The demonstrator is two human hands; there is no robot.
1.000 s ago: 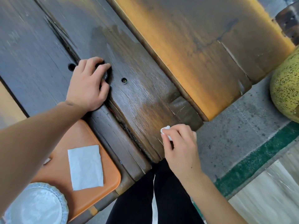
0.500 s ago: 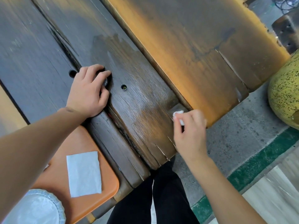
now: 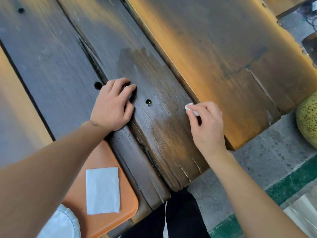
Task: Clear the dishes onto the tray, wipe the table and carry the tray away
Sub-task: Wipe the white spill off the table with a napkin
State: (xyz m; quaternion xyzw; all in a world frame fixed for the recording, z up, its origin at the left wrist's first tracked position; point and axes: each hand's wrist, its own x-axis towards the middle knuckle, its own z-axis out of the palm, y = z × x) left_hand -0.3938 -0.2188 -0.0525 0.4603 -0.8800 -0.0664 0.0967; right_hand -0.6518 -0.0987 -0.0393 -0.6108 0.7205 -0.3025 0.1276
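Observation:
My right hand (image 3: 206, 125) pinches a small wad of white tissue (image 3: 190, 108) and presses it on the dark wooden plank table (image 3: 60, 62), near the seam with the lighter plank. A wet, wiped patch shows on the wood around it. My left hand (image 3: 113, 105) rests flat on the table with fingers curled, holding nothing. At the lower left an orange tray (image 3: 127, 201) lies on the table edge. On it are a flat white napkin (image 3: 102, 190) and a white plate (image 3: 60, 224), partly hidden by my left forearm.
The table's near end is cracked and splintered, with a bolt head (image 3: 148, 101) and a hole (image 3: 98, 85) in the planks. Beyond the end lie concrete floor, a green painted strip (image 3: 289, 182) and a yellow speckled round object (image 3: 307, 121) at right. My dark-trousered legs are below.
My right hand has slid the tissue wad away from the table's near end, up along the plank. My left hand has stayed put.

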